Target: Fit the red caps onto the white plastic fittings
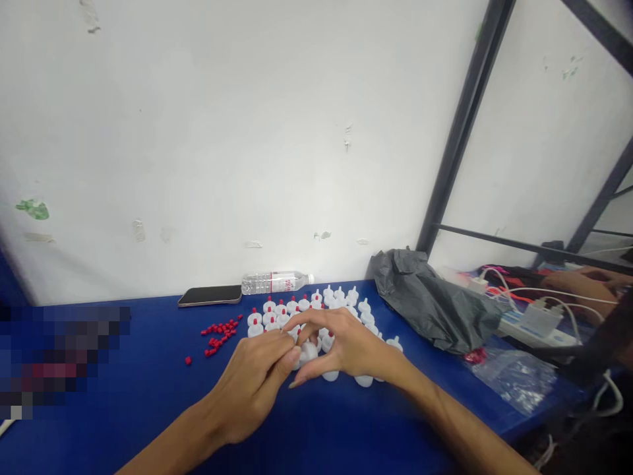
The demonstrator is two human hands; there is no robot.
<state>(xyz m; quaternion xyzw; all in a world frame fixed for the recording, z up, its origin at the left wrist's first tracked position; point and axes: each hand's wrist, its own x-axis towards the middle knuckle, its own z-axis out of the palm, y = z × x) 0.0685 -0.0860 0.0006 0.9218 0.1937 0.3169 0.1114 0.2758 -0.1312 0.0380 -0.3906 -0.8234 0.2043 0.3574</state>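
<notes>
Across my blue surface (148, 396), low in the frame, sit rows of white nozzle-tipped bottles, many red-capped, with small loose red caps (215, 342) left of them. At lower centre, one translucent white bottle (309, 354) lies right of my left hand (257, 375), its narrow, closed fingers holding it; my nearby right hand (353, 343) arches wide around it. Its long axis is unclear.

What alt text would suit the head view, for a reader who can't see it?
The left hand and right hand meet around a small white bottle over a blue table. Rows of white bottles, some red-capped, stand behind; loose red caps lie left, a phone and clear bottle by the wall, a dark bag right.
</notes>
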